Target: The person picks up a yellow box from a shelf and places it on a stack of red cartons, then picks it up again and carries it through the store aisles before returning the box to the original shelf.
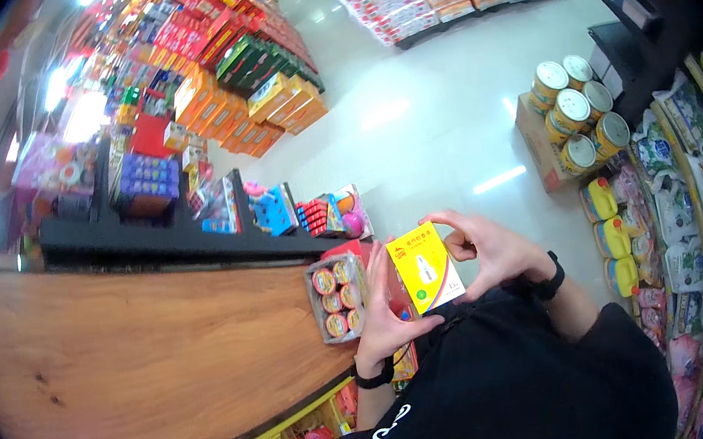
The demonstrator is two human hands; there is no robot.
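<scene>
Between my two hands is a small yellow and white box with a bottle pictured on its front. My left hand grips its left side and lower edge, thumb stretched along the bottom. On the other side my right hand pinches the box at its right edge, index finger near the top corner and thumb near the bottom corner. Right beside my left hand, an open carton of several round lidded cups stands at the end of the wooden counter.
A black ledge with small packaged goods borders the counter's far side. Stacked orange boxes rise beyond it. To the right, several large tins stand on a cardboard box, near yellow jugs and shelves of bagged goods.
</scene>
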